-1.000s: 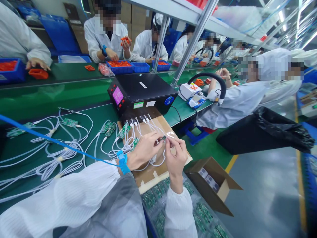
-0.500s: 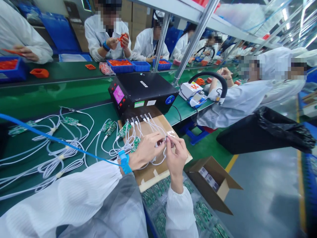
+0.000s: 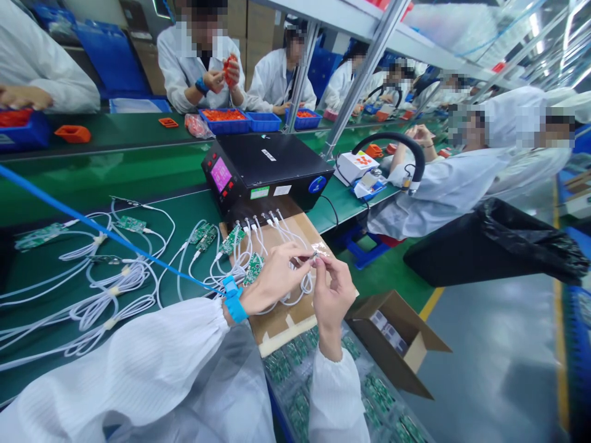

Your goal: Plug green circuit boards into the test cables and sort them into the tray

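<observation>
My left hand (image 3: 277, 275) and my right hand (image 3: 333, 294) meet over a brown cardboard sheet (image 3: 286, 320), both pinching the plug end of a white cable (image 3: 314, 255). A blue wrist strap (image 3: 233, 299) with a blue cord (image 3: 92, 224) circles my left wrist. Several white cables (image 3: 263, 231) run from a black tester box (image 3: 268, 169) with a pink screen down to small green circuit boards (image 3: 231, 241) on the green table (image 3: 138, 178).
More white cables and green boards (image 3: 106, 289) are spread out on the left. A tray of green boards (image 3: 323, 381) lies below my hands. An open cardboard box (image 3: 399, 341) and a black bag (image 3: 498, 249) sit on the floor to the right. Other workers sit around the table.
My hands have lifted slightly and shifted right, still pinching the cable end. The blue cord has swung up. A worker across the table raised an orange part.
</observation>
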`<state>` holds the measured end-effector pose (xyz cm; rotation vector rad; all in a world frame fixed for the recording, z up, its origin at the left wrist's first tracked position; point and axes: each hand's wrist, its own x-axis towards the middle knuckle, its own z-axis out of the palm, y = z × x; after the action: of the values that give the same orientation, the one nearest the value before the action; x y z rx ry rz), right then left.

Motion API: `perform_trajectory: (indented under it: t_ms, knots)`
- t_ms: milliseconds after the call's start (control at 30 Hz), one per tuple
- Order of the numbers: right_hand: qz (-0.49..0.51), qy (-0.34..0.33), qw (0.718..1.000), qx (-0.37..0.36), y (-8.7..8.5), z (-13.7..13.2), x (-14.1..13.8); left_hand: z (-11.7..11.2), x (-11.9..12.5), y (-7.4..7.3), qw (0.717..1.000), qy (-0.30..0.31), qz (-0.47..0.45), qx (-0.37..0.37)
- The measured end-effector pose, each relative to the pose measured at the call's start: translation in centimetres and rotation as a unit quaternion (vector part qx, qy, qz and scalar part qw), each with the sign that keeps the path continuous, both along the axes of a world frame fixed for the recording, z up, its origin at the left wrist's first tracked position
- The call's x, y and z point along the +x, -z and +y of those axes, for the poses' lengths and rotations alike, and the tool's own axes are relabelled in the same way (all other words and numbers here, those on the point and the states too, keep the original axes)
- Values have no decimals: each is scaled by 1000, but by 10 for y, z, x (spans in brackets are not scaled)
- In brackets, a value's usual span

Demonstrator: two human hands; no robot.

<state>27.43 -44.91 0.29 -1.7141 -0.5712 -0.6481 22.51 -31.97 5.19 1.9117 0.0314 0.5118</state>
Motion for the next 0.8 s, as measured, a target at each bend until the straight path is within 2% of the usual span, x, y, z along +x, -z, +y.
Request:
perform_trajectory:
  t_ms: [100,267,567,700,800]
  knots:
    - [-28,11,999,-21,-5,0,-2,1,-2,0,1000,8,-8,6]
    - [4,-6,1000,-3,-4,3,-4,1,-6,-4,1000,10,-14,14]
    - [29,-11,999,-7,-2,6,-8,3,-8,-3,996,7,-20,85]
    - [70,-42,996,20,6,6,-1,5,-3,-1,997,21,-15,71]
    - [90,-60,994,14,5,2,6,7,2,2,998,25,-20,46]
